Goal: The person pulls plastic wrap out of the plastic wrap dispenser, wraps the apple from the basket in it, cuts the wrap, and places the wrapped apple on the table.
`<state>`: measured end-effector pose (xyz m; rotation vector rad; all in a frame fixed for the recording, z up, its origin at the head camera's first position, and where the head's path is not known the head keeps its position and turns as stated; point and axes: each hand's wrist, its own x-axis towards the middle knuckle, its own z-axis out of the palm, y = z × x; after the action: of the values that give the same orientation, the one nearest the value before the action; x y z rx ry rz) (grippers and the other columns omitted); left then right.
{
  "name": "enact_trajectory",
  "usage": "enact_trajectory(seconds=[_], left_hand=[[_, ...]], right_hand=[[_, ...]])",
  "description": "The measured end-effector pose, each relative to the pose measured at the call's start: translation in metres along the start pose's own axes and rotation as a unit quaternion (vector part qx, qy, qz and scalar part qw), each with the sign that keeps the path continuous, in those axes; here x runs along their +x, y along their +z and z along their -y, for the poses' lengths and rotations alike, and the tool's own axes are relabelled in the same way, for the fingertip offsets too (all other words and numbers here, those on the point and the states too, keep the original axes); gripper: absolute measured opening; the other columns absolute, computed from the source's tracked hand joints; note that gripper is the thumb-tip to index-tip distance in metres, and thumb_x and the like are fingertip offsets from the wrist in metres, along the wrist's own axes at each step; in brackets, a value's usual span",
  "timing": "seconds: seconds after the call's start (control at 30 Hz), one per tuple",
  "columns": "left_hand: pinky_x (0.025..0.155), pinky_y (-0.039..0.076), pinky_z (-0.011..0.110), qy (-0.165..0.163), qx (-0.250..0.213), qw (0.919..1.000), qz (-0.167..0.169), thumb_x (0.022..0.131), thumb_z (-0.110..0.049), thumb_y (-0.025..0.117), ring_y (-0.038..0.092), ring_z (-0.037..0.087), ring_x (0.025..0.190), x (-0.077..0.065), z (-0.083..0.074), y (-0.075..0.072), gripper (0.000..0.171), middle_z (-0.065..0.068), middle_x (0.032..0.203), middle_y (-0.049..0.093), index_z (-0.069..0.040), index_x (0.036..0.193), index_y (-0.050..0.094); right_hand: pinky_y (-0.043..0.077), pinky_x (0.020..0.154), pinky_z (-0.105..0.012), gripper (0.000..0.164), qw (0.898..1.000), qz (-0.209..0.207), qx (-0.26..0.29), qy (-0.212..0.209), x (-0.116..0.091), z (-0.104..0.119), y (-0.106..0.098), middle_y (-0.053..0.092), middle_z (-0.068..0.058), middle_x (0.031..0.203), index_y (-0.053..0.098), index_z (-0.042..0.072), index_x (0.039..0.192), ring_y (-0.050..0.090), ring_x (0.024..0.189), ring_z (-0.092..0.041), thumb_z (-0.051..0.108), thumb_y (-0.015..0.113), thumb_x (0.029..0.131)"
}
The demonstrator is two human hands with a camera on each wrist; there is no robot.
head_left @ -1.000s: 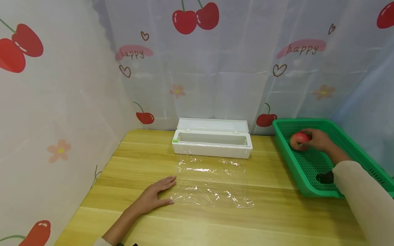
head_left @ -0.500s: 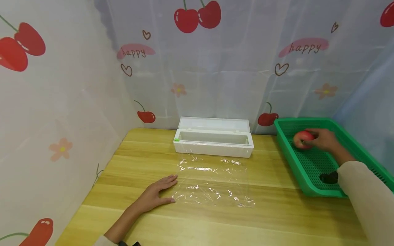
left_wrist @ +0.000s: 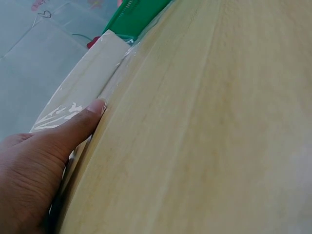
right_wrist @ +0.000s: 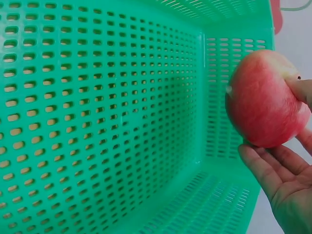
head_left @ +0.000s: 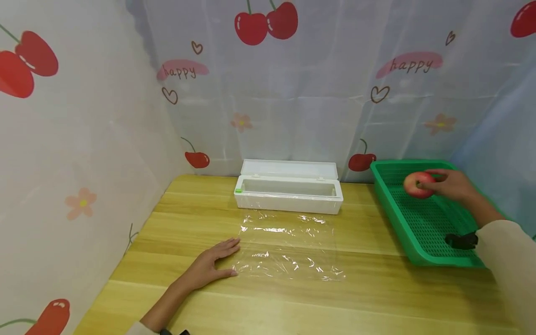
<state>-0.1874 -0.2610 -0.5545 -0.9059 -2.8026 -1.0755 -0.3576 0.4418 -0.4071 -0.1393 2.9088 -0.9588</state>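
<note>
In the right wrist view a red apple (right_wrist: 263,100) is gripped between the thumb and fingers of my right hand (right_wrist: 287,185). The head view has the apple (head_left: 414,184) over the far part of the green basket (head_left: 418,251), with my right hand (head_left: 454,186) on its right side. My left hand (head_left: 209,265) lies on the table with straight, spread fingers. Its fingertips are at the left edge of a sheet of clear plastic wrap (head_left: 289,251). That sheet stretches forward from a white wrap dispenser box (head_left: 289,204), whose lid (head_left: 289,169) stands raised.
The wooden table (head_left: 268,307) reaches back to a curtain (head_left: 293,93) printed with cherries. Another printed curtain (head_left: 104,153) hangs along the left side. A small green piece (head_left: 238,190) sits at the left end of the dispenser box.
My right hand has lifted the apple off the basket floor and moved it to the right and slightly up. My left hand and the plastic wrap have stayed in place.
</note>
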Motion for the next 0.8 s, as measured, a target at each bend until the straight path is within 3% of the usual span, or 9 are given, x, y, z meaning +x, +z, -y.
enact_trajectory(seconds=[0.13,0.27,0.37,0.43,0.5,0.6,0.8], left_hand=[[0.115,0.032,0.059,-0.001,0.002,1.0000,0.001,0.088,-0.050,0.075,0.032,0.025,0.150,-0.001,-0.001,0.001,0.075,-0.002,0.160,0.039,-0.015,0.150,0.052],[0.114,0.033,0.060,0.009,0.007,0.9999,-0.004,0.088,-0.047,0.076,0.034,0.028,0.149,-0.001,-0.001,0.001,0.074,0.001,0.160,0.040,-0.013,0.149,0.053],[0.114,0.032,0.059,0.006,0.008,1.0000,-0.002,0.088,-0.048,0.075,0.032,0.026,0.149,0.000,-0.001,0.001,0.073,-0.001,0.160,0.039,-0.014,0.149,0.052],[0.115,0.032,0.058,0.002,0.005,1.0000,0.000,0.088,-0.049,0.075,0.031,0.024,0.150,0.000,0.000,0.001,0.074,-0.002,0.161,0.038,-0.014,0.149,0.052],[0.115,0.032,0.059,0.001,0.003,1.0000,0.001,0.088,-0.049,0.075,0.031,0.024,0.150,0.000,0.000,0.001,0.074,-0.003,0.161,0.038,-0.015,0.149,0.052],[0.115,0.033,0.059,0.001,-0.002,1.0000,0.002,0.088,-0.050,0.075,0.032,0.023,0.150,-0.001,-0.001,0.001,0.073,-0.003,0.161,0.038,-0.016,0.149,0.053],[0.115,0.032,0.059,-0.004,-0.006,1.0000,0.004,0.088,-0.052,0.074,0.032,0.022,0.150,-0.001,-0.001,0.000,0.072,-0.005,0.161,0.039,-0.017,0.148,0.054]], right_hand=[[0.060,0.073,-0.028,0.081,0.997,0.014,0.079,0.017,-0.009,0.005,-0.001,0.048,-0.037,0.138,0.030,-0.011,0.153,0.056,0.080,0.014,0.038,0.066,0.100],[0.061,0.079,-0.027,0.079,0.989,0.014,0.146,0.028,-0.015,0.007,0.000,0.055,0.008,0.122,0.030,-0.004,0.156,0.056,0.086,0.017,0.034,0.069,0.098],[0.061,0.079,-0.029,0.064,0.978,0.015,0.206,0.033,-0.021,0.008,0.000,0.053,0.028,0.108,0.042,0.019,0.153,0.059,0.087,0.015,0.028,0.071,0.097],[0.062,0.079,-0.031,0.047,0.968,0.017,0.249,0.035,-0.024,0.009,0.001,0.056,0.032,0.101,0.055,0.037,0.139,0.063,0.088,0.010,0.022,0.072,0.097],[0.062,0.079,-0.032,0.036,0.959,0.020,0.281,0.036,-0.027,0.010,0.001,0.059,0.032,0.099,0.063,0.045,0.120,0.066,0.088,0.007,0.019,0.071,0.097],[0.062,0.079,-0.034,0.036,0.948,0.023,0.314,0.038,-0.030,0.012,0.002,0.061,0.030,0.099,0.064,0.048,0.107,0.068,0.089,0.003,0.015,0.071,0.097],[0.062,0.077,-0.035,0.038,0.928,0.028,0.369,0.040,-0.036,0.019,0.002,0.065,0.026,0.100,0.069,0.046,0.105,0.071,0.088,-0.002,0.008,0.068,0.098]])
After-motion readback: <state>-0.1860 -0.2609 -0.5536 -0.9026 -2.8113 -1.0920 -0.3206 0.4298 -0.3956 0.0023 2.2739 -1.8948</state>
